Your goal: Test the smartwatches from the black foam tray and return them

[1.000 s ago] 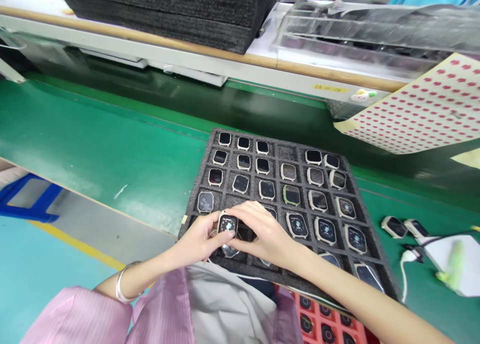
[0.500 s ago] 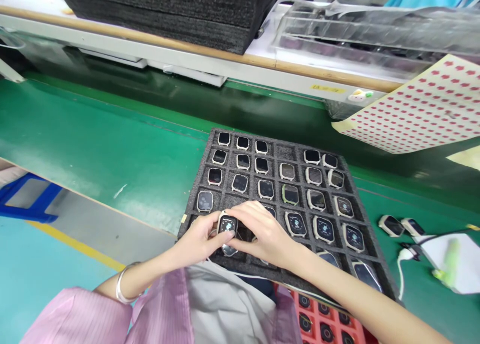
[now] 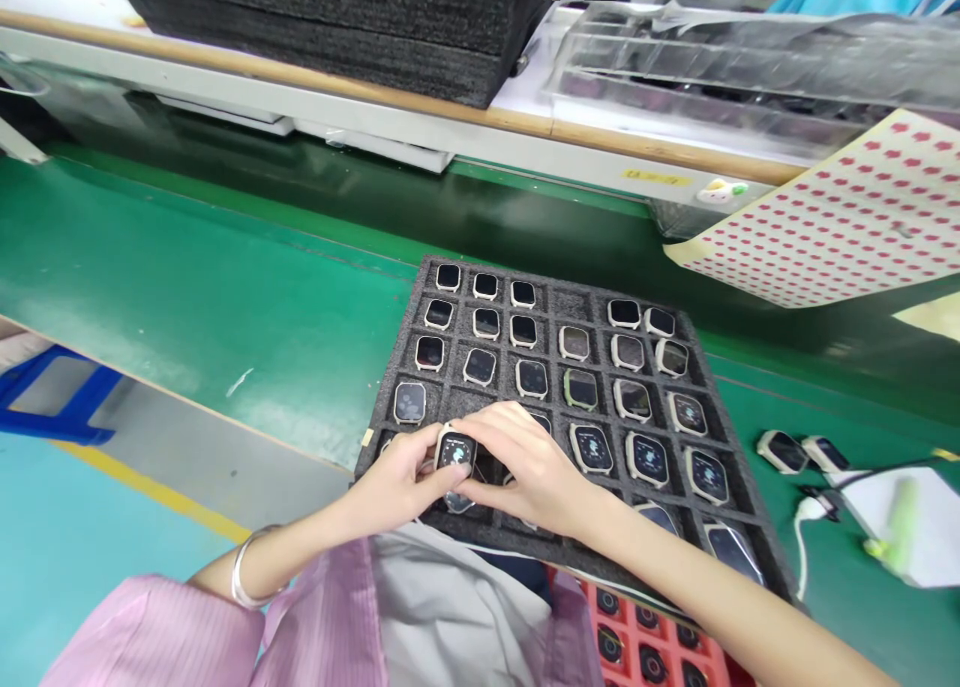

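A smartwatch [image 3: 455,449] with a lit dial on its black screen is held between both hands, above the near left part of a dark grey foam tray [image 3: 570,302]. My left hand [image 3: 401,479] closes on its left side, the thumb at the lower edge of the screen. My right hand [image 3: 529,464] pinches it from the right, fingers along its top. Under the held watch another watch [image 3: 459,501] shows partly in its compartment. Several more watches fill the tray, some lit like the watch [image 3: 592,447], others dark. My right hand hides some compartments.
Two watches [image 3: 782,451] lie on the green bench [image 3: 247,307] right of the tray, near a white cable plug [image 3: 814,508] and a white pad [image 3: 911,527]. A red tray [image 3: 630,622] sits below the front edge. A sticker sheet [image 3: 840,217] hangs from the shelf.
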